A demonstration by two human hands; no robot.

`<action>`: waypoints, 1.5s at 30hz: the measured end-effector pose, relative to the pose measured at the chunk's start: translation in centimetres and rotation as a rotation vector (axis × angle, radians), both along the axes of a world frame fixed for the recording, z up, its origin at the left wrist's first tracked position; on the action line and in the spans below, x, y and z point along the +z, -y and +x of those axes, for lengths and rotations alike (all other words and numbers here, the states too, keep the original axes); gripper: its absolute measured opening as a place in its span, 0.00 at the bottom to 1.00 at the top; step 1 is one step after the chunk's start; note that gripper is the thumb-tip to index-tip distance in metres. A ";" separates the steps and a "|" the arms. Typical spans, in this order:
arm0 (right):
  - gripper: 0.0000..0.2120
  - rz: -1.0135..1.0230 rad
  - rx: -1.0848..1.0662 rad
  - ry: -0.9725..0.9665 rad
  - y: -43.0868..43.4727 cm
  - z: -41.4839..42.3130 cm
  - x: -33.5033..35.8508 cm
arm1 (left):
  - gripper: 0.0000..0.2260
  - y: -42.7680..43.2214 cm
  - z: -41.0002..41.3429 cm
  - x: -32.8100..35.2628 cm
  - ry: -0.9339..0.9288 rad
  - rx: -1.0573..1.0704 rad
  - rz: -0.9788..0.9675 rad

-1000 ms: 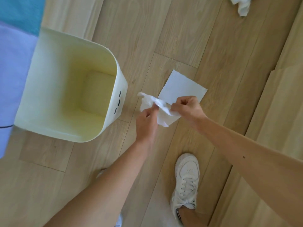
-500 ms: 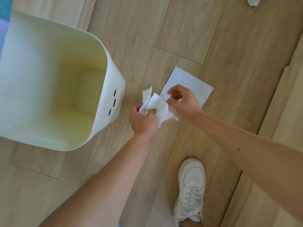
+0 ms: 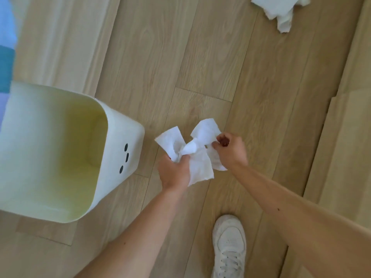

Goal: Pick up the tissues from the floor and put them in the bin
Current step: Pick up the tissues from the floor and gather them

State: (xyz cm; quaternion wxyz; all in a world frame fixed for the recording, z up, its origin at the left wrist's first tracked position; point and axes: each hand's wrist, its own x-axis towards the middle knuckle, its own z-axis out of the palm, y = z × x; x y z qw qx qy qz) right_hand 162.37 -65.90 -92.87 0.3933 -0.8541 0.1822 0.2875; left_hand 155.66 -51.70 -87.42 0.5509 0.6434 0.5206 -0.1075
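Note:
My left hand [image 3: 175, 171] is closed around a bunch of white tissues [image 3: 197, 155], which fan out above and below its fingers. My right hand [image 3: 230, 151] pinches the right edge of the same bunch. Both hands hover over the wood floor, just right of the bin [image 3: 122, 127]. The bin is pale cream with three dark slots on its side. Its mouth faces up and I see nothing inside. One more crumpled white tissue [image 3: 281, 13] lies on the floor at the top right.
My white sneaker [image 3: 228, 245] stands on the floor below my right hand. A blue and lilac cloth surface [image 3: 6, 57] borders the left edge behind the bin. Light wood planks [image 3: 200, 57] stretch between my hands and the far tissue.
The flat tissue that lay on the floor under my right hand is now lifted and joined to the bunch in my left hand. The view has shifted, so the bin sits lower.

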 end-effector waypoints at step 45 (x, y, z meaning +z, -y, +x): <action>0.17 -0.364 0.493 -0.061 10.4 50.5 -1.4 | 0.07 5.1 57.4 3.6 0.041 -0.375 0.175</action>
